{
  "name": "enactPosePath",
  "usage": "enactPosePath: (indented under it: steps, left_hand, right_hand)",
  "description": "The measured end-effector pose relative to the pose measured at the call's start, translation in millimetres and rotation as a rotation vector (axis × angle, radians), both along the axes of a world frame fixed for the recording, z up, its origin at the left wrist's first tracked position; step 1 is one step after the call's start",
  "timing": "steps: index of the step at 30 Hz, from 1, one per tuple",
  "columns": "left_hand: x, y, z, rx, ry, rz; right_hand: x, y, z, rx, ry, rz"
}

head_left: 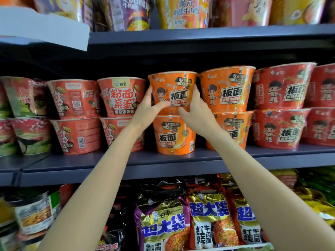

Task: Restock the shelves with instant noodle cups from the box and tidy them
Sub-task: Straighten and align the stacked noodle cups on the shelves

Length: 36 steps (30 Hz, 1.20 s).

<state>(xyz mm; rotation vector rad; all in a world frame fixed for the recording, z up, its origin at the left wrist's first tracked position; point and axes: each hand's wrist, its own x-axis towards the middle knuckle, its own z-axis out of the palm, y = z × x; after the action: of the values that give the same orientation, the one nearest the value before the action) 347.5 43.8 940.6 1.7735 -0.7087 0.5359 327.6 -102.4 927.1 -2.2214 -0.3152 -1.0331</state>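
Reaching up from below: left hand (149,107) and right hand (194,105), fingers curled round either side of the upper orange noodle cup (173,91), gripping it. Cup sits stacked on a lower orange cup (174,134), middle shelf (126,160). Red cups (123,96) left, orange stack (226,87) right.

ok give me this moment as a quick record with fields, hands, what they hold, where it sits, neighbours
left hand: on the left side of the top orange cup, thumb under its front
right hand: on the right side of the same cup
held item: top orange cup, upright, label facing out
resting on: bottom orange cup, which stands on the middle shelf
right neighbour: orange stack, two high
left neighbour: red stack, two high
shelf below: noodle bags
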Motion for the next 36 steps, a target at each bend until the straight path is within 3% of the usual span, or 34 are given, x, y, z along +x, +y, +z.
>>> enactPosePath:
  steps: [4, 10, 21, 36]
  left_hand:
    - [4.6, 4.8, -5.9, -0.062, -0.032, -0.010]
    - [6.6, 14.7, -19.6, 0.017, -0.155, 0.065]
    - [14.3, 16.0, -19.9, 0.064, -0.118, 0.030]
    - [34.8, 16.8, -43.6, 0.161, -0.308, 0.239]
  right_hand:
    - [5.1, 1.0, -9.8, 0.056, 0.005, 0.055]
    - [-4.6, -2.4, -24.8, 0.057, -0.128, 0.035]
    - [0.4, -8.0, -31.2, -0.006, -0.094, -0.006]
    - [10.1, -12.0, -44.0, -0.027, -0.107, -0.026]
